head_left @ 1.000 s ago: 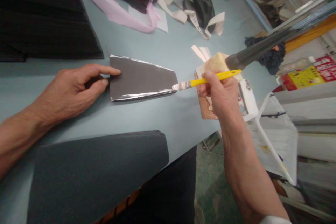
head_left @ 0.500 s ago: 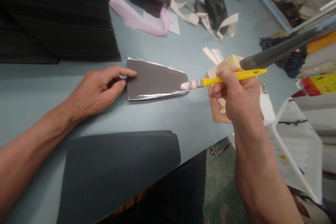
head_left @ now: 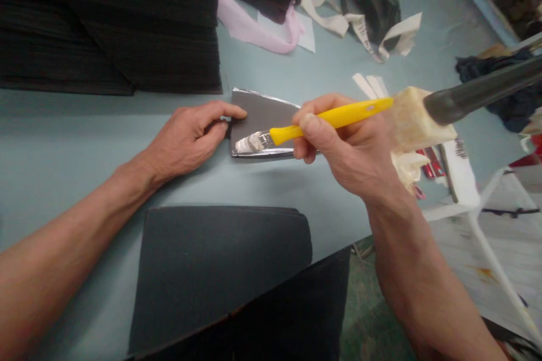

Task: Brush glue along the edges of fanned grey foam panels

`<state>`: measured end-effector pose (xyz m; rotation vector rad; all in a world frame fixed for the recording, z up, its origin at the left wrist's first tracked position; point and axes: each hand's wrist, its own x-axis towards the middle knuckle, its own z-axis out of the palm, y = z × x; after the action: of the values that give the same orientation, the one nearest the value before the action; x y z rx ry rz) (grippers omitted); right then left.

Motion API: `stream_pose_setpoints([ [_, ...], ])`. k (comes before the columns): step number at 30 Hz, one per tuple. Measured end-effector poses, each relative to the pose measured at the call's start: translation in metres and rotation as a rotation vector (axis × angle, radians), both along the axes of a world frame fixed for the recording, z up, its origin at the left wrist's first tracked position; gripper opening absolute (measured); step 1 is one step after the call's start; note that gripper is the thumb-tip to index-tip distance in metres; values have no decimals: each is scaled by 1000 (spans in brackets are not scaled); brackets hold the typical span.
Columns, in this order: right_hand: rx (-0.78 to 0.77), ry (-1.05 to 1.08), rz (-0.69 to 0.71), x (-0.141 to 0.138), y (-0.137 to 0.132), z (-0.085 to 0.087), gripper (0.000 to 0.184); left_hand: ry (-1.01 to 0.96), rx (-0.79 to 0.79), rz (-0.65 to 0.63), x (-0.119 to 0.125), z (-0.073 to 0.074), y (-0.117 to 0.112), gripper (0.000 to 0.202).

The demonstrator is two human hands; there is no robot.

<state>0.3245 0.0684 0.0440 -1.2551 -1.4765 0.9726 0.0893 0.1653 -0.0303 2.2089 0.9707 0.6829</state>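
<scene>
1. The desk (head_left: 258,186) carries everything; the grey panel (head_left: 265,110) lies on it, between the 2 hands.
2. Tall dark stack (head_left: 105,28), far left: no white coating visible on it.
3. Dark sheets (head_left: 224,265), near side: tops uncoated; whether they await brushing, I cannot tell.
4. Right hand (head_left: 353,152): pinching the yellow brush (head_left: 283,134), hiding the panel's narrow end.
5. Left hand (head_left: 190,135): thumb and index parted, index fingertip resting on the wide end.
6. Bristles (head_left: 249,142): white-loaded, at the wide end's near corner; contact unclear.
7. White lines: 1 along each long edge, so edge-coating looks well advanced; the middle is bare.
</scene>
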Motion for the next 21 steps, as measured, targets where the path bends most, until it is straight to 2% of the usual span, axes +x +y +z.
stream_pose_setpoints([
  [6, -20, 8, 114, -4, 8, 0, 47, 9, 2, 6, 1, 1, -1, 49],
  [11, -40, -2, 169, 1, 13, -9, 46, 27, 4, 21, 0, 1, -1, 50],
  [17, -86, -29, 70, 23, 6, -2, 41, 67, -7, 30, -1, 1, -1, 51],
  [21, -36, -15, 39, 18, 3, 4, 41, 19, 20, 46, -1, -3, 0, 48],
])
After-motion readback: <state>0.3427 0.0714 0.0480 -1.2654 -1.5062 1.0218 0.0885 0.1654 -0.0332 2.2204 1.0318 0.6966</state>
